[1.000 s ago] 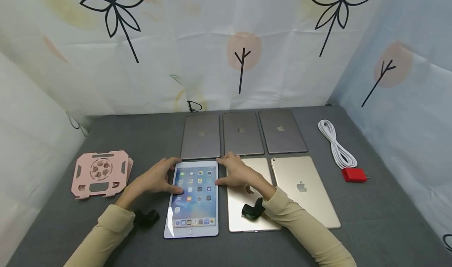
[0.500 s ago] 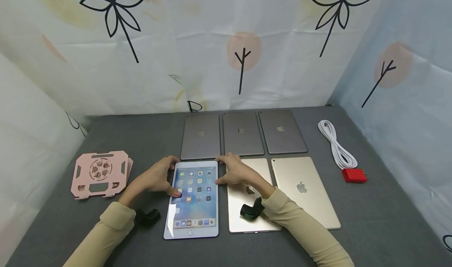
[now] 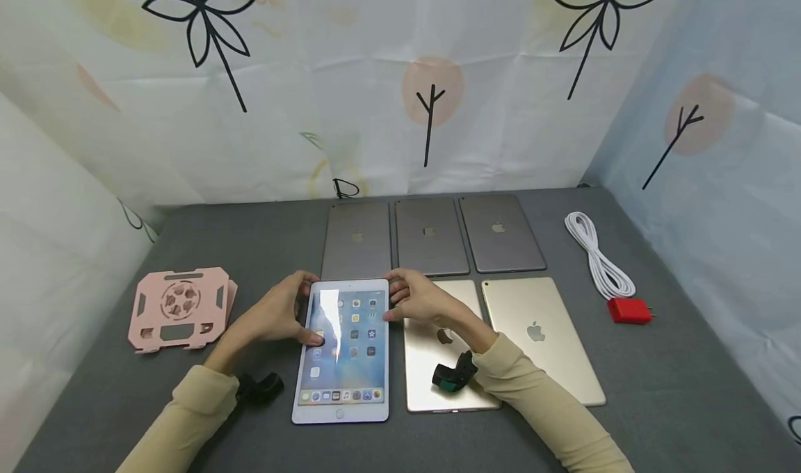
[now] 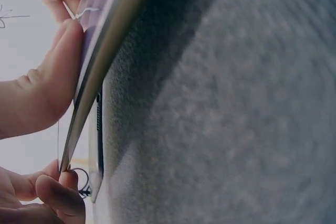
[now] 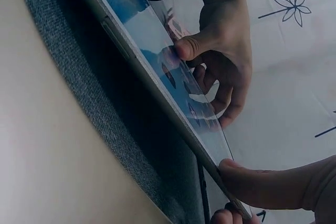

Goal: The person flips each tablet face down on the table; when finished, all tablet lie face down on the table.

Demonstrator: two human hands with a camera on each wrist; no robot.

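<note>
A white tablet (image 3: 344, 379) with its screen lit lies face up in front of the person. Its far end is raised off the grey table, and both wrist views show it tilted. My left hand (image 3: 275, 316) grips the left edge, thumb (image 4: 63, 66) on the screen side and fingers (image 4: 52, 195) at the edge and behind. At the far right corner my right hand (image 3: 419, 299) pinches the tablet between thumb (image 5: 252, 182) and fingers. Under the right forearm lies a gold tablet (image 3: 425, 382), back up.
Another gold tablet (image 3: 557, 355) lies to the right. Three grey tablets, back up, form a row behind, the left one (image 3: 357, 250) just beyond the white tablet. A pink perforated stand (image 3: 178, 306) sits at left. A white cable (image 3: 603, 264) with a red charger (image 3: 628, 311) lies at right.
The white tablet's far end has risen from the table, and the glare on its screen has shifted. Both hands have moved up slightly with it; the other objects stay put.
</note>
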